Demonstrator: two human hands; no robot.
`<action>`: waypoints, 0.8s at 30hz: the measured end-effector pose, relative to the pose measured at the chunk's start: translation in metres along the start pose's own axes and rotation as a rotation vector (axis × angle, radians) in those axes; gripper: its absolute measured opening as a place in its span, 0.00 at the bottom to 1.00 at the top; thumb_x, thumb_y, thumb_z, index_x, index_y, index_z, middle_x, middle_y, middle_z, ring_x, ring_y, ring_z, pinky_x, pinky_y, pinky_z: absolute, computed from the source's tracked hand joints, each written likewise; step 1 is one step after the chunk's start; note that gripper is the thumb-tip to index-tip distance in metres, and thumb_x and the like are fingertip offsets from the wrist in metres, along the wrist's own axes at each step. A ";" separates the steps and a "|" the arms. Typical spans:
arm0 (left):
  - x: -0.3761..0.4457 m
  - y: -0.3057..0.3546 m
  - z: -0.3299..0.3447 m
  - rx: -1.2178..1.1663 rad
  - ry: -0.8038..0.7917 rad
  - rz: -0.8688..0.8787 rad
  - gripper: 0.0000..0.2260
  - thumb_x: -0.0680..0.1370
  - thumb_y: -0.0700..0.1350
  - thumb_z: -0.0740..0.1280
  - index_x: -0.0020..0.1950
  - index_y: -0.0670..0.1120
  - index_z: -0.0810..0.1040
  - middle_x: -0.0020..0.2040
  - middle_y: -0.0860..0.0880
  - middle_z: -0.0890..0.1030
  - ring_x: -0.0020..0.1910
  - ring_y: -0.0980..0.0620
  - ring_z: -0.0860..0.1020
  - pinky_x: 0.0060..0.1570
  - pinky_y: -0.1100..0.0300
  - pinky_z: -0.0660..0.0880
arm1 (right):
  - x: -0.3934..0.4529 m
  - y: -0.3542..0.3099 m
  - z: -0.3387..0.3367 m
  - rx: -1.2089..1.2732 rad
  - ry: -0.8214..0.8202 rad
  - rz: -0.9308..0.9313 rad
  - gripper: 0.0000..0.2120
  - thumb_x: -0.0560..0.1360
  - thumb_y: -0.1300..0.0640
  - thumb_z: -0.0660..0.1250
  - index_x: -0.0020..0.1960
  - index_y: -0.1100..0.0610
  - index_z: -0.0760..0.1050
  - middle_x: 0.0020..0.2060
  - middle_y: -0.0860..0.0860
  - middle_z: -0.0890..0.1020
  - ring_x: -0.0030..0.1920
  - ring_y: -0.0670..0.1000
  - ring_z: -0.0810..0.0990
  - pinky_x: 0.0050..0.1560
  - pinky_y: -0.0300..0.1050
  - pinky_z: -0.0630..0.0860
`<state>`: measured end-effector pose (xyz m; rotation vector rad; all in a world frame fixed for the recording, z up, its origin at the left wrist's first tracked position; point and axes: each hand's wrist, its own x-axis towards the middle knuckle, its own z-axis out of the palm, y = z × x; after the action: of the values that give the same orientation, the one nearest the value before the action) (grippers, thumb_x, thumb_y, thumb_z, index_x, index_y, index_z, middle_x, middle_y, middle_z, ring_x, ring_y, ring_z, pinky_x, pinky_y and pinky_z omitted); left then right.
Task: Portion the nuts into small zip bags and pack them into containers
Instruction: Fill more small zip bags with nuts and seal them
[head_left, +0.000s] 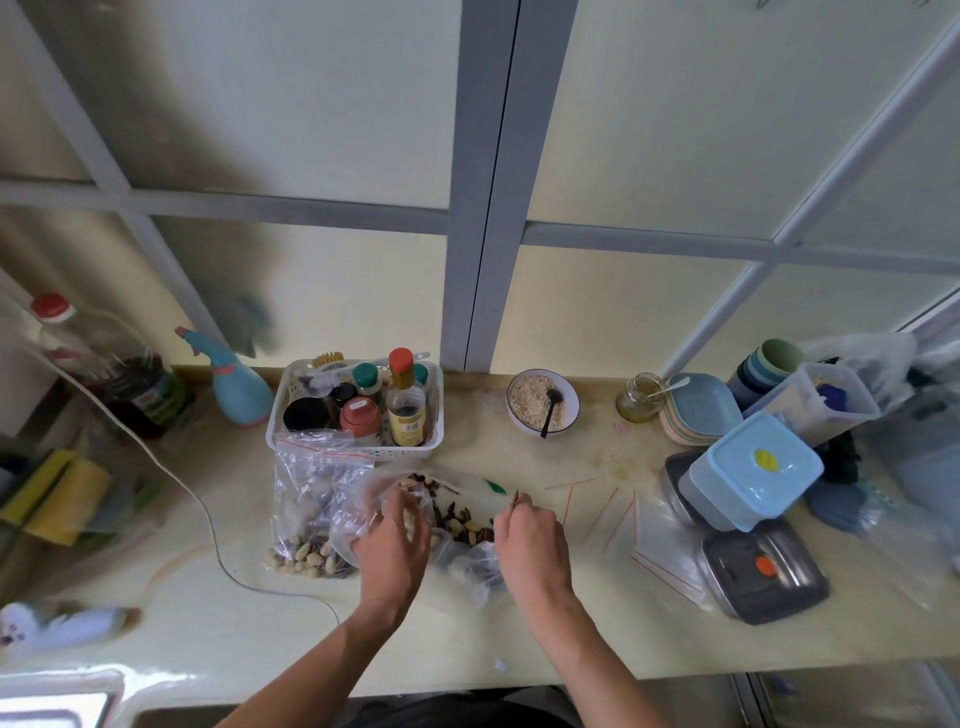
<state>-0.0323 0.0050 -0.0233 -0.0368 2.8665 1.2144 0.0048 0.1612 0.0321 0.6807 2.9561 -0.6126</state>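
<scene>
Pinching a few dark nuts in my right hand (530, 527), my left hand (396, 540) grips the clear plastic bag of mixed nuts (447, 512); the flat red-striped zip bags (618, 514) lie rightward on the surface, nearer my right.

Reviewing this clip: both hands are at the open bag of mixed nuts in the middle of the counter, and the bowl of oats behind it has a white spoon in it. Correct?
Not quite. The head view shows the spoon in the bowl of oats is black, not white. The rest holds: the left hand and right hand are both at the open bag of mixed nuts mid-counter.
</scene>
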 end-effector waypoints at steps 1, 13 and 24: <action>0.000 -0.001 -0.001 0.000 0.004 -0.007 0.07 0.81 0.45 0.66 0.50 0.53 0.69 0.43 0.54 0.76 0.43 0.49 0.75 0.54 0.46 0.65 | 0.002 -0.003 0.002 -0.004 -0.002 0.006 0.12 0.84 0.56 0.52 0.44 0.56 0.67 0.40 0.57 0.83 0.41 0.56 0.84 0.35 0.42 0.69; 0.012 -0.007 -0.012 0.051 0.058 0.249 0.10 0.75 0.45 0.72 0.50 0.49 0.72 0.53 0.42 0.79 0.33 0.42 0.78 0.36 0.55 0.71 | 0.005 -0.023 0.039 0.373 0.118 0.107 0.13 0.81 0.59 0.60 0.40 0.62 0.75 0.32 0.61 0.82 0.35 0.63 0.81 0.34 0.51 0.72; 0.016 0.042 -0.009 0.087 0.034 0.833 0.06 0.79 0.48 0.67 0.48 0.47 0.73 0.78 0.47 0.68 0.66 0.44 0.78 0.72 0.34 0.61 | 0.007 -0.002 0.049 0.707 0.090 0.376 0.10 0.81 0.56 0.65 0.46 0.58 0.82 0.38 0.55 0.85 0.37 0.55 0.80 0.39 0.42 0.71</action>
<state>-0.0501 0.0275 0.0125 1.2468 3.0251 1.1319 -0.0051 0.1433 -0.0130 1.2856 2.5196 -1.6225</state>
